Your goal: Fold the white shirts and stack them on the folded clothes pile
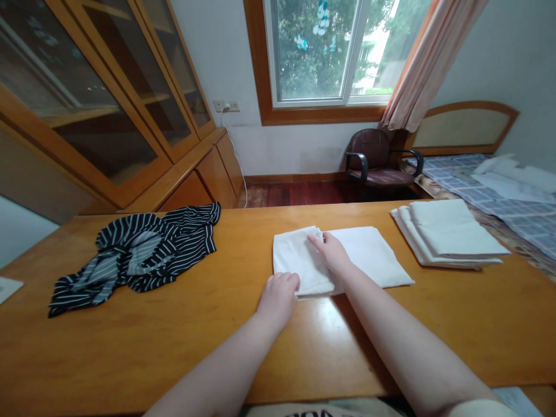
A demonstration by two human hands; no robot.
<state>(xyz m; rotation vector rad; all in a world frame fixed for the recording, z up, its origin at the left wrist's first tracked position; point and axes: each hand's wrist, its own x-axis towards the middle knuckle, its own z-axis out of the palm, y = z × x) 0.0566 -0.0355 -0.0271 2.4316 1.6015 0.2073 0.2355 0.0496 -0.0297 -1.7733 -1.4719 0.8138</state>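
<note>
A white cloth [369, 252] lies on the wooden table in front of me, its left part folded over into a thicker layer. My left hand [280, 292] is at the near left corner of this fold, fingers curled together over the edge. Across the middle of the cloth, my right hand [333, 255] grips the fold's right edge, with the thumb on top pointing left and the other fingers mostly hidden. To the right sits a stack of folded white cloths [454, 231]. A crumpled black-and-white striped garment [147, 249] rests on the left side.
The wooden table [195, 341] spans the view. Behind it stand a glass-door cabinet [125, 69], a brown armchair [376, 156] and a bed [486, 179] with a checked sheet. A white cord [234, 147] hangs from a wall socket. Something white [7, 288] lies at the left edge.
</note>
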